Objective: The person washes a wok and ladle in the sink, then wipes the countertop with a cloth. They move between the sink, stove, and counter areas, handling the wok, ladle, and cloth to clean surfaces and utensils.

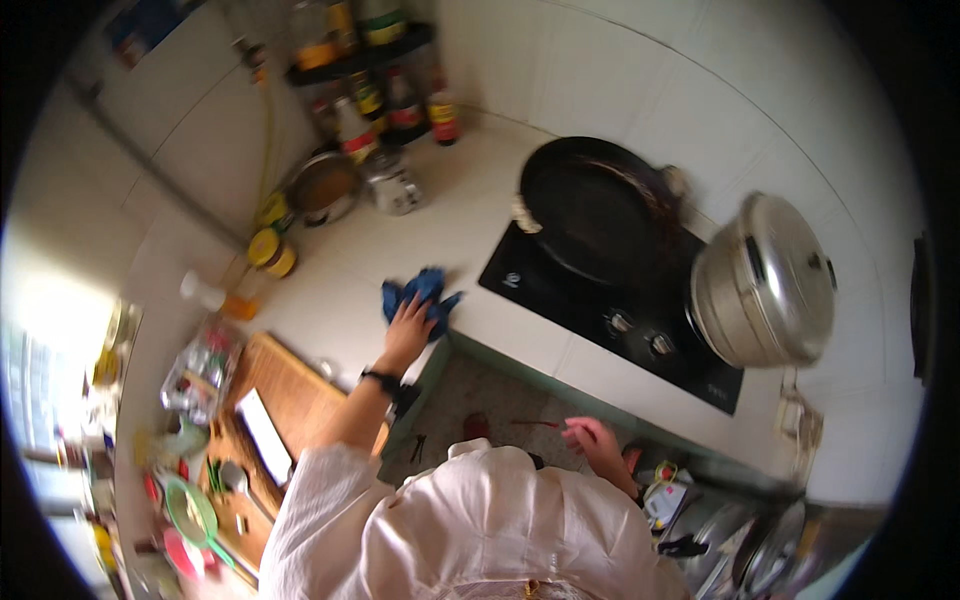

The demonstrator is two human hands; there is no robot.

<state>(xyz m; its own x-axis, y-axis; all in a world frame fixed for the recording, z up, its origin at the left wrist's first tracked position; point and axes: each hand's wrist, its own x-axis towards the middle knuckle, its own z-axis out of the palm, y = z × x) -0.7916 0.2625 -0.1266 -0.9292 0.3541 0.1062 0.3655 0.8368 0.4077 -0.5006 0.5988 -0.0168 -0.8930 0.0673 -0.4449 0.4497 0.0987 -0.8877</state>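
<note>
My left hand (409, 330) lies over a crumpled dark blue cloth (424, 288) on the pale countertop (337, 262), near its inner corner. Its fingers are spread and press down on the cloth; a dark band circles the wrist. My right hand (594, 441) hangs near my body, below the counter's front edge, with fingers loosely bent and nothing seen in it. To the right of the cloth, a large black wok (592, 210) rests on the black glass gas hob (570, 300). A lidded metal pot (765, 285) stands at the hob's right end.
A wooden cutting board (289, 390) bears a wide-bladed cleaver (264, 435). Beside it are a ladle and a green strainer (192, 511). A pot of brown liquid (324, 187), a patterned jar (393, 184) and a yellow-lidded jar (271, 253) stand behind, below a corner rack of bottles (367, 64).
</note>
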